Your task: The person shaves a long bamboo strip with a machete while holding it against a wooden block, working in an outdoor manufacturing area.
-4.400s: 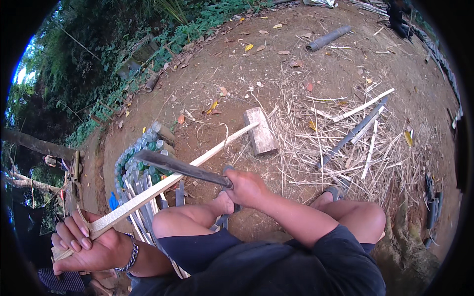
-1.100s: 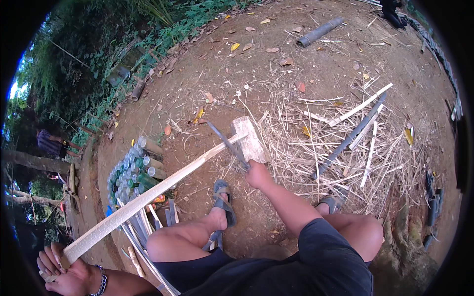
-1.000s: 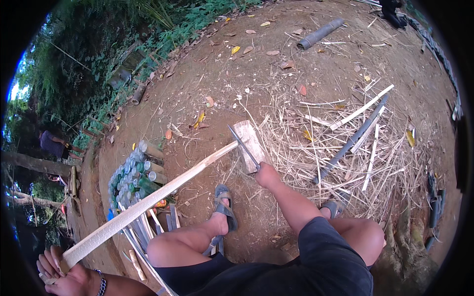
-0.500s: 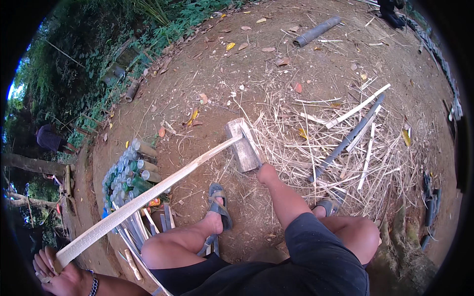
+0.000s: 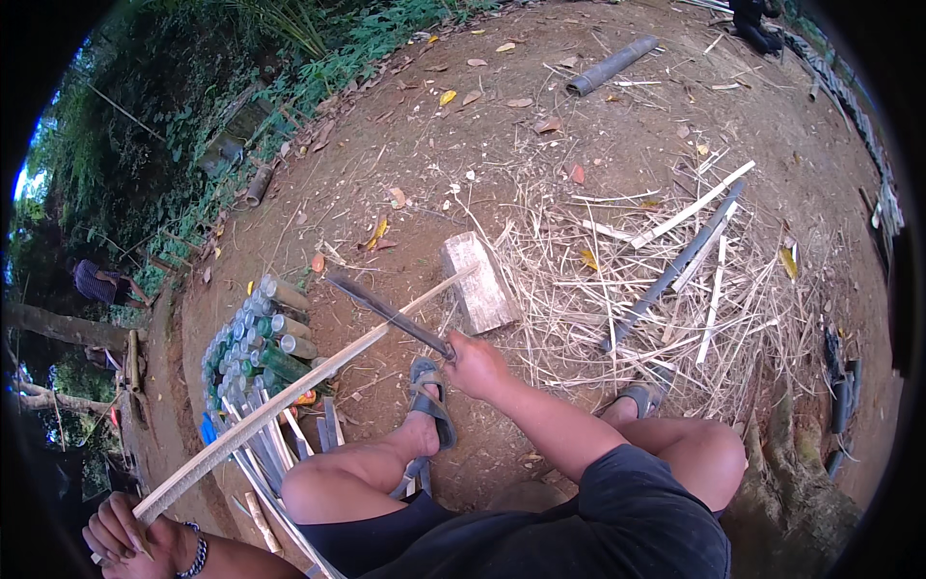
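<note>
My left hand (image 5: pixel 137 540), at the lower left, is closed round one end of a long pale bamboo strip (image 5: pixel 260 415). The strip slants up and across, its far end lying on a wooden block (image 5: pixel 487 294) on the ground. In front of me, my right hand (image 5: pixel 479 369) grips a long dark-bladed knife (image 5: pixel 381 307) by its handle. The blade crosses the strip short of the block, pointing up and left; whether it touches the strip I cannot tell.
Shavings and split strips (image 5: pixel 709 299) cover the ground right of the block, with a dark bamboo length (image 5: pixel 666 275) among them. Stacked bottles (image 5: pixel 256 338) stand left of my sandalled foot (image 5: pixel 430 405). A bamboo tube (image 5: pixel 612 66) lies farther off. Another person (image 5: pixel 101 282) is at far left.
My right hand has moved left, bringing the knife off the block to across the strip. The strip has turned to show a narrower face; my left hand has shifted slightly right.
</note>
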